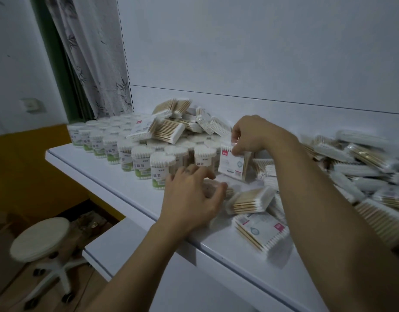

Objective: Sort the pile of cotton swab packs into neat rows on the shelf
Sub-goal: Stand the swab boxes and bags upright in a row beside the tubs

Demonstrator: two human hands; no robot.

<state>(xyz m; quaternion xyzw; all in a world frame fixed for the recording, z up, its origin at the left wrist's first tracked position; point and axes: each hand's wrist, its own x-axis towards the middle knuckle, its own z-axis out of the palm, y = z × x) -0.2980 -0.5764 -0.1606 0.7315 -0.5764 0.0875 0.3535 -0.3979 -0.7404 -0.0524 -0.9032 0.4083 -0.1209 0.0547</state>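
The right hand (pixel 250 136) is pinching an upright pack (pixel 231 164) by its top edge — probably light, slippery film — while the left hand (pixel 191 199) is curling round a flat pack (pixel 213 188).

- The white shelf (pixel 117 183) runs from far left to near right, with a bare strip along its near edge.
- Round tubs of swabs (pixel 138 162) stand upright in close rows on its far left part.
- An upright pack (pixel 231 164) stands on edge just right of the tubs, its top pinched by the right hand (pixel 250 136).
- A blurred pack (pixel 213 188) lies in front of the tubs, inside the curled fingers of the left hand (pixel 189 199).
- A flat pack (pixel 250 200) lies just right of it, and a labelled pack (pixel 261 230) lies nearer the edge.
- A loose pile of packs (pixel 362 167) covers the right part.
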